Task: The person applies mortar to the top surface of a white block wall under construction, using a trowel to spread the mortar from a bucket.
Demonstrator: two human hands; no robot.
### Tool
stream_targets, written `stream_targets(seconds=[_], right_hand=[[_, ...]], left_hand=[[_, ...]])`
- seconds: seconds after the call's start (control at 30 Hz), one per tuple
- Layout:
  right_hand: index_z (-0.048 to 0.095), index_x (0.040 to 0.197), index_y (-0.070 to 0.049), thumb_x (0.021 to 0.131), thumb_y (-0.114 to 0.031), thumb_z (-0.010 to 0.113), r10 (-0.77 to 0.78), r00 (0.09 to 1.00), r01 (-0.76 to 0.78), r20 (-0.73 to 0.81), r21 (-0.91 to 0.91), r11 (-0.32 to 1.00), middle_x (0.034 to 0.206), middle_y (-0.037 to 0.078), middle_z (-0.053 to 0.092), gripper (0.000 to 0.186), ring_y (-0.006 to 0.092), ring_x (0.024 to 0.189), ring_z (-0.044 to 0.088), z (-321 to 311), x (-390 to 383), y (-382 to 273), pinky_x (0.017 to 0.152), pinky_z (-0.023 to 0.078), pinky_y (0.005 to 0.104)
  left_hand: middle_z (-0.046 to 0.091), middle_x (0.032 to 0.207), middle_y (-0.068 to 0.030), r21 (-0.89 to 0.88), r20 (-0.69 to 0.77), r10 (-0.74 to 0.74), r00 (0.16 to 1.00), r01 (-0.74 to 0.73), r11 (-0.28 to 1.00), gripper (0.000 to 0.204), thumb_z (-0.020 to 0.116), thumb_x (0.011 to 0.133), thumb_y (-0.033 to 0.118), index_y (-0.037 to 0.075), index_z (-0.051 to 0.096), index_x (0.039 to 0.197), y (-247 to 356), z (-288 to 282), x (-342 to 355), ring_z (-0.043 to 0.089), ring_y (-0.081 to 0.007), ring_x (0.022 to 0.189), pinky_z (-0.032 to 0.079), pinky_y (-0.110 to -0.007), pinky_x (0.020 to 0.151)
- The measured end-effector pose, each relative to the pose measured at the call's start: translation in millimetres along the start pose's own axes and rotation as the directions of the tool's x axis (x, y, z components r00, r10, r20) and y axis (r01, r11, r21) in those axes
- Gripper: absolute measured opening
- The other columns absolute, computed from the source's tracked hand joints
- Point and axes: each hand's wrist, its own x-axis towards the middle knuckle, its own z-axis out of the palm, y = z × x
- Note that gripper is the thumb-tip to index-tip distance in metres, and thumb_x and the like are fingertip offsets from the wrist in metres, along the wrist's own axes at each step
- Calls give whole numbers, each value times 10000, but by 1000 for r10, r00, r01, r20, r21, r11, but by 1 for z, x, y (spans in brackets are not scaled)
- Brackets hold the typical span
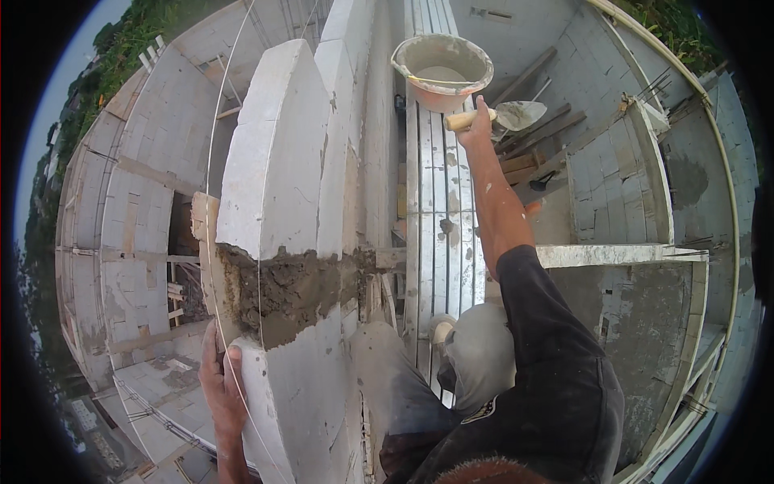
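Trowel (516,115): my right hand (476,121) grips it at 1 o'clock, beside the bucket (442,71).
Left hand (222,387): braces the block (298,403) at 7 o'clock.
Mortar (282,290): I judge even spreading best.

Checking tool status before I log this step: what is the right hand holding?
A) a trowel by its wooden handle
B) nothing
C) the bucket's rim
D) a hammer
A: the right hand grips the wooden handle of a trowel, its blade beside the mortar bucket.
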Motion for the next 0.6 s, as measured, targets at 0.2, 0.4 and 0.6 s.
stream_targets(seconds=[0.2,0.4,0.6], right_hand=[[397,1330,-127,933,-443,587,24,990,-19,141,-35,999,1316,143,454,541,339,1186,516,-1,64,15,952,465,573],[480,1256,-136,911,-394,642,60,998,-61,-10,-18,998,1273,95,496,460,317,1203,498,-2,102,32,963,455,572],[423,1258,-96,935,-351,626,-42,993,36,114,47,998,1263,131,490,459,331,1185,503,10,96,37,974,464,548]], left_hand=[[608,1245,-182,-104,13,-93,996,94,990,632,569,977,375,-79,416,1390,3,0,0,561,-214,1130,411,-321,985],[596,1271,-180,-39,-9,-101,995,101,994,658,566,974,407,-75,414,1394,2,0,-1,557,-233,1155,403,-341,1000],[508,1346,-258,-75,32,-192,981,194,978,751,543,963,437,-123,334,1417,5,-1,-1,475,-302,1273,334,-383,1078]])
